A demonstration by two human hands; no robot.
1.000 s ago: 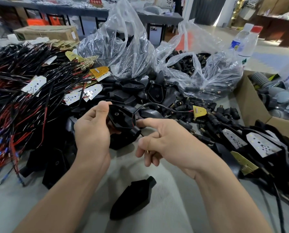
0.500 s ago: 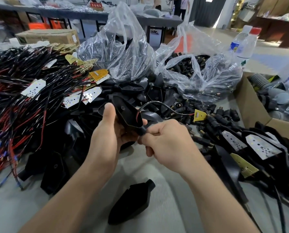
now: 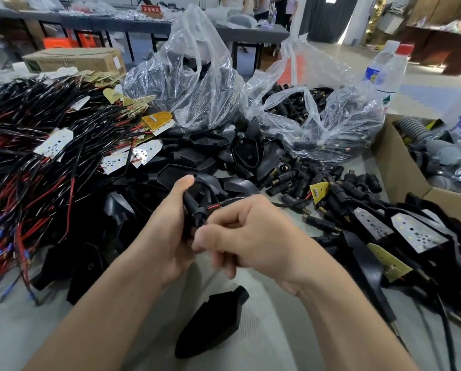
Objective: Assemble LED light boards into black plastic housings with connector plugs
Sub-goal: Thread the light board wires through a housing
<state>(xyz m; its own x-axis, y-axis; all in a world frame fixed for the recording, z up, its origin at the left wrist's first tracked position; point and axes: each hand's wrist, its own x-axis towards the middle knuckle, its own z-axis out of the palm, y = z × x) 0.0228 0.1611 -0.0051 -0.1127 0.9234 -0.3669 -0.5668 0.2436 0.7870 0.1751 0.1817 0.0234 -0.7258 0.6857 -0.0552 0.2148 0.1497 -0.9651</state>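
My left hand (image 3: 167, 234) grips a black plastic housing (image 3: 190, 210) edge-on, thumb up along its top. My right hand (image 3: 248, 234) is closed at the housing's neck, pinching the red-and-black wire (image 3: 291, 202) there; whether a connector plug is under the fingers is hidden. The wire runs right to a small yellow LED board (image 3: 319, 190) lying among loose plugs. A second black housing (image 3: 213, 321) lies face down on the table below my hands.
A heap of wired LED boards (image 3: 52, 167) fills the left. Loose housings (image 3: 224, 156) pile up ahead, behind them two clear bags (image 3: 197, 84) of parts. Assembled units (image 3: 411, 231) lie right, beside a cardboard box (image 3: 395, 170). Two bottles (image 3: 384, 68) stand far right.
The housing has turned from face-on to edge-on in my left hand. My right hand closed onto the wire at its neck and drew in against the left hand.
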